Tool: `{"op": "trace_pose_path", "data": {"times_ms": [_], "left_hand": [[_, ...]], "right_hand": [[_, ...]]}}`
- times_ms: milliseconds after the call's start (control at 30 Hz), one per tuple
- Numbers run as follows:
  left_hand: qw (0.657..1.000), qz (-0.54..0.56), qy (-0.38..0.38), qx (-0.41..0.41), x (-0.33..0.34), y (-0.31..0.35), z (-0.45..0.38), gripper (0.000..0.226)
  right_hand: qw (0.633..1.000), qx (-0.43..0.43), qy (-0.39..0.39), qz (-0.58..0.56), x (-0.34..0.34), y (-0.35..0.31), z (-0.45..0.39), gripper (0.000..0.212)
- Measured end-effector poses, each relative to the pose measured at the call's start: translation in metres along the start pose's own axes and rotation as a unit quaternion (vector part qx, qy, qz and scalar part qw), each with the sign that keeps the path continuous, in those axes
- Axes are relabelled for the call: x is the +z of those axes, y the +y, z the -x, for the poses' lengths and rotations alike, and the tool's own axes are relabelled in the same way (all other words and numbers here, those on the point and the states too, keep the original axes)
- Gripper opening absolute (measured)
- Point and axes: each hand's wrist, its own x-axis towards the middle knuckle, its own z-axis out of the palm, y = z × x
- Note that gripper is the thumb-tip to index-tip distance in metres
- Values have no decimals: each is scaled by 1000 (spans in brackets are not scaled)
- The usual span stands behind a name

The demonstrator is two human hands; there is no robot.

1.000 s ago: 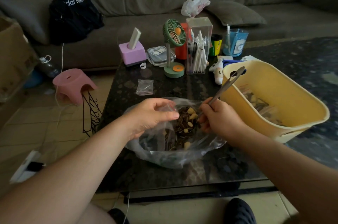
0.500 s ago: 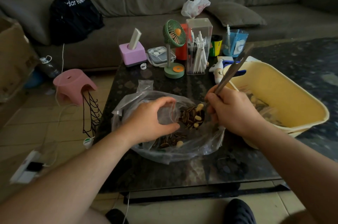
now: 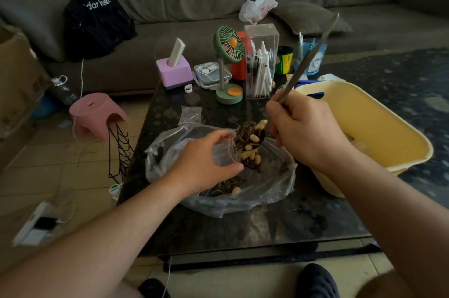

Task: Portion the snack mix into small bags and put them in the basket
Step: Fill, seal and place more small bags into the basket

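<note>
Fingers (image 3: 222, 137) of the left hand (image 3: 206, 164) curl round a small clear plastic bag (image 3: 223, 152), thumb and fingertips pinching its mouth apart so it gapes toward the right. Just at that opening, touching the bag's lip, sits the bowl of a long metal spoon (image 3: 308, 57), heaped with a snack mix of striped sunflower seeds and pale peanuts (image 3: 250, 139). The right hand (image 3: 306, 132) has its fingers wrapped tight about the spoon's handle, which slants up and away past the knuckles toward the sofa. A few nuts hang at the spoon's lower edge, right against the left thumb.

Both hands are over a large crumpled clear plastic bag (image 3: 218, 203) lying open on the dark glass-topped coffee table (image 3: 243, 232); more of the mix lies loose in it, beneath the left hand. A spare small clear bag (image 3: 191, 114) lies flat on the table just beyond the big one.

To the right, a pale yellow plastic basket (image 3: 379, 125) rests on the table's edge, near the right wrist; what lies in it is mostly hidden behind the hand.

Further back stand a green desk fan (image 3: 228, 54), a clear box of white pens (image 3: 261, 62) and a pink cube holder (image 3: 173, 74). On the floor to the left is a pink plastic stool (image 3: 96, 113).
</note>
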Motion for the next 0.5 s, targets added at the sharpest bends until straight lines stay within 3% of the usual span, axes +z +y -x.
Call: {"op": "trace_pose_path", "data": {"times_ms": [167, 500], "left_hand": [[997, 72, 32, -21, 7, 0, -2, 71], [997, 59, 42, -22, 14, -4, -2, 76]], "right_hand": [[996, -52, 15, 74, 9, -3, -2, 23], [992, -85, -1, 95, 14, 2, -3, 24]]}}
